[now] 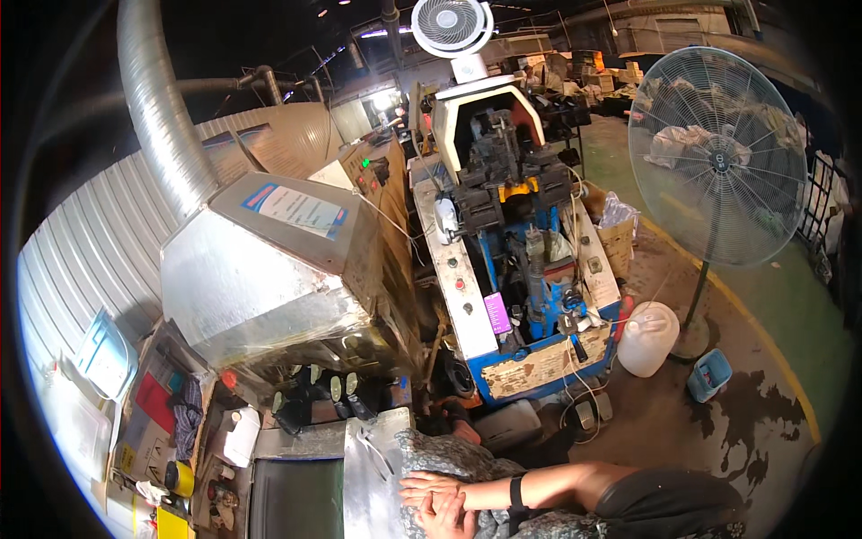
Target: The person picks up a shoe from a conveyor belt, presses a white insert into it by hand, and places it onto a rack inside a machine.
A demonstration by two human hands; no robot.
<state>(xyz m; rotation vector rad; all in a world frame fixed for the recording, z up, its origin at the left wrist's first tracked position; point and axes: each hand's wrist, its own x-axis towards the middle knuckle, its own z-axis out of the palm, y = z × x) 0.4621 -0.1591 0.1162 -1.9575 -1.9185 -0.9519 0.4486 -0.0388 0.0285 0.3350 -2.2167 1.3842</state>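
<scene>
My right hand (429,487) reaches in from the right, a dark band on its wrist. Its fingers lie stretched out and hold nothing. Just below, my left hand (446,518) touches it, fingers loosely extended, with nothing visible in them. Both rest on grey patterned cloth (503,467), beside a bare metal plate (368,490). A thin metal tool (375,452) lies on that plate; its kind is unclear. Farther off, several black shoes (355,400) with pale patches sit at the mouth of a metal hooded machine (260,269), past the dark belt (296,499).
Ahead stands a blue-and-white machine (512,359) with black clamps, a white fan (452,25) above it. A large pedestal fan (718,157), white jug (648,340) and blue basket (709,375) are right. Cluttered shelving (148,431) holds a yellow-and-black container (180,479) at left.
</scene>
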